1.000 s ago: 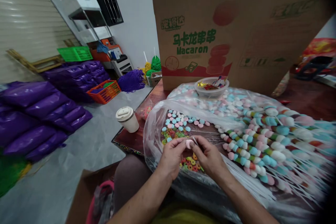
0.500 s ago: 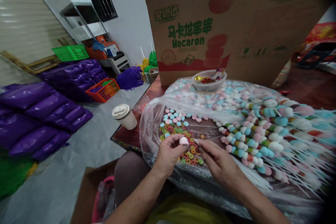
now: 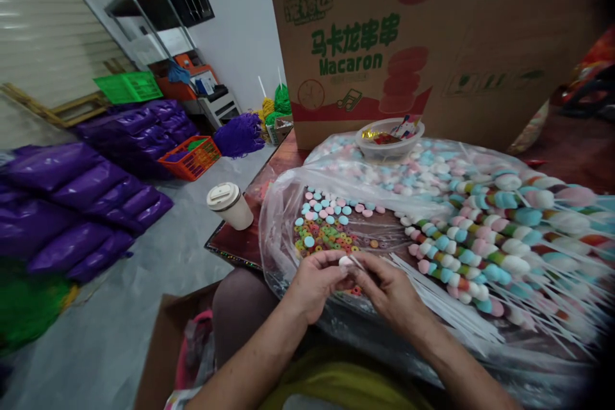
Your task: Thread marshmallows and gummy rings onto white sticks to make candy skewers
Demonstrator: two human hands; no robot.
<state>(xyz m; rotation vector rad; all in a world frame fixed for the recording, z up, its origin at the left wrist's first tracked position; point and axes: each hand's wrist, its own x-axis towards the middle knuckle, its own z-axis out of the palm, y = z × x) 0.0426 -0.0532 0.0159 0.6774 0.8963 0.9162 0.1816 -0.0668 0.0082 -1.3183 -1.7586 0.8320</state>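
The marshmallow [image 3: 344, 261] sits in the left fingers [image 3: 325, 257], beside the right fingers [image 3: 369, 260].

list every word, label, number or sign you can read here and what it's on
"马卡龙串串": green, on the cardboard box
"Macaron": just below, same box
Green logo at the box's upper left: too blurred
Small print under "Macaron", symbols at right: too small or faint
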